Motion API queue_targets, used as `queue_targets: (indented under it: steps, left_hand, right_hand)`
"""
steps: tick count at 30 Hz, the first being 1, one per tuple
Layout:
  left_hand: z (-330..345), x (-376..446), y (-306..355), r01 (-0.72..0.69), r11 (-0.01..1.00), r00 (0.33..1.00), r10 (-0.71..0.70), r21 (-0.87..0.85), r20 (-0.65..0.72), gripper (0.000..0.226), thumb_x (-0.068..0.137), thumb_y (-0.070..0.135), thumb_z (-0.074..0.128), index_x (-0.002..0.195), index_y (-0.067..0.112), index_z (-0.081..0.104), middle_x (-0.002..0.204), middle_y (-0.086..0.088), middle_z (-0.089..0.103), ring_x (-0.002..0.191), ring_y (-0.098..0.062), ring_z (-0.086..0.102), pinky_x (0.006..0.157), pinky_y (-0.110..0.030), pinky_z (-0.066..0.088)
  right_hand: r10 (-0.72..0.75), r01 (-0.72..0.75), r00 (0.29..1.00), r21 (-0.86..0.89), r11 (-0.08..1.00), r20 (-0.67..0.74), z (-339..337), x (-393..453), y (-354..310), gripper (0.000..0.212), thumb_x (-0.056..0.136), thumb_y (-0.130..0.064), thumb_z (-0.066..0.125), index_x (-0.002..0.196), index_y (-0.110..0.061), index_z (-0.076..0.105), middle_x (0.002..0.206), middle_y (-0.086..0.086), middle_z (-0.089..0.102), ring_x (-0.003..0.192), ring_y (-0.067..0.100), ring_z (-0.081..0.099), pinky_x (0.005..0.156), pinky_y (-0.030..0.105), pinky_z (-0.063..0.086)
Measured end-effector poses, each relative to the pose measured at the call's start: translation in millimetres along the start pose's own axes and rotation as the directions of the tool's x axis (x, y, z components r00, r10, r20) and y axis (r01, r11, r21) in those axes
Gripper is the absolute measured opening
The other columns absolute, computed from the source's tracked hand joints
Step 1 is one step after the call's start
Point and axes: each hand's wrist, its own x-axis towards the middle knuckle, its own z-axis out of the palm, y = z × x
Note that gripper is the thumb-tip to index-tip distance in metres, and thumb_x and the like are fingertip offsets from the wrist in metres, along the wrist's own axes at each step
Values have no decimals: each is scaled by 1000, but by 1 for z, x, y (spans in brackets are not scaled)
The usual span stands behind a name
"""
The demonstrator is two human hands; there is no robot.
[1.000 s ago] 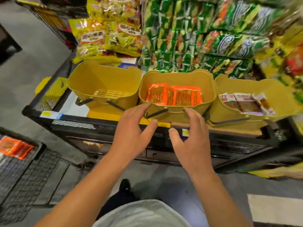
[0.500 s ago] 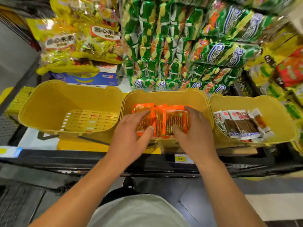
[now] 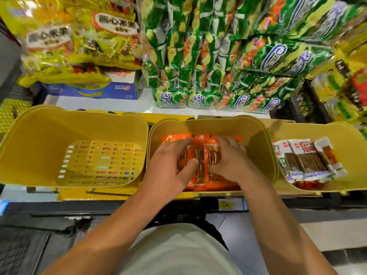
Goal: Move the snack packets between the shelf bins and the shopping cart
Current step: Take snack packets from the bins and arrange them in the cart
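1. Since the orange packets (image 3: 200,173) are thin foil sachets, we judge them light, floppy and slick; they will likely slide over one another, and a loose stack may fan out when lifted.
2. We would take hold at the stack's two short sides and squeeze inward, with thumbs on top and fingers beneath, so the bundle stays together. Pinching a single corner would probably lift only one sachet.
3. These packets lie in the middle bin (image 3: 256,139), at the centre of the frame, between the left bin (image 3: 39,139), which shows only its slotted floor, and the right bin (image 3: 353,147), which holds white packets (image 3: 303,159).
4. Our left hand (image 3: 168,169) sits on the left part of the stack. Its fingers reach over the far edge of the packets and its thumb presses on the near part, so it appears to be closing round several sachets, partly curled.
5. Our right hand (image 3: 232,161) covers the right part of the stack, fingers spread and bent down over the packets, thumb pointing toward the left thumb. Whether its fingertips are under the stack, we cannot tell.
6. Between the two thumbs a strip of packet stays visible; more orange shows beyond the fingers and below the wrists, so some sachets lie outside the grasp.
7. No cart shows here; green bags (image 3: 218,56) fill the upper frame.
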Motion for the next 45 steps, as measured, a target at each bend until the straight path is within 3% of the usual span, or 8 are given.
queue_targets:
  steps: [6,11,16,19,21,36,39,45]
  left_hand:
    - [3,7,1,35,999,999,-35,-16,-10,57,85,43,56,138,23,57,132,1,63,123,-16,51,96,-20,34]
    - [4,12,5,157,944,984,-174,-291,-32,56,82,43,60,136,27,55,128,9,64,112,-5,59,94,-22,43]
    - [5,17,14,407,610,881,-459,-679,116,40,87,36,67,124,22,58,108,4,67,87,-21,65,82,-40,53]
    - [2,14,22,455,414,865,-415,-789,282,23,100,23,56,118,10,63,98,-7,67,86,-23,63,79,-37,49]
    - [0,14,24,459,295,855,-401,-838,328,18,101,22,53,109,13,66,90,-5,71,80,-21,65,78,-37,53]
    - [-38,20,-5,335,294,894,-399,-895,203,15,94,-4,58,97,7,68,90,-13,74,78,-30,65,70,-38,55]
    - [-48,22,-8,283,237,875,-460,-929,149,9,93,2,62,92,7,69,86,-12,74,75,-29,66,68,-36,55]
    - [-73,24,-30,289,325,842,-534,-900,77,13,99,17,59,91,14,69,78,-4,75,65,-14,70,57,-29,57]
  right_hand:
    - [-78,68,940,-42,997,-333,-14,-12,2,40,91,-44,67,125,-21,65,117,7,64,111,32,52,95,38,39]
    - [20,217,860,400,891,-510,-44,-31,-1,29,98,-41,59,73,-27,61,69,-12,61,67,4,56,62,29,42]
    - [255,260,890,879,399,-379,-35,-34,-8,14,98,-19,61,87,-21,69,79,-12,70,76,7,65,74,35,52]
    - [237,181,957,982,-46,-165,-24,-38,-21,20,100,-6,54,96,-17,70,91,3,76,88,20,72,87,44,58]
    - [205,127,974,982,-138,-97,-14,-41,-27,21,101,-3,50,110,-10,68,101,12,76,91,25,73,86,46,59]
    - [16,116,990,854,507,-144,2,-47,-31,22,89,-20,73,76,-37,76,88,-7,77,90,14,73,97,49,53]
    - [-74,96,995,772,628,-64,-1,-43,-27,6,84,-40,74,87,-36,77,94,-10,76,96,11,70,99,44,50]
    - [53,-33,997,280,959,-63,9,-12,-37,48,87,-49,71,121,-19,56,112,-3,61,105,20,60,90,37,52]
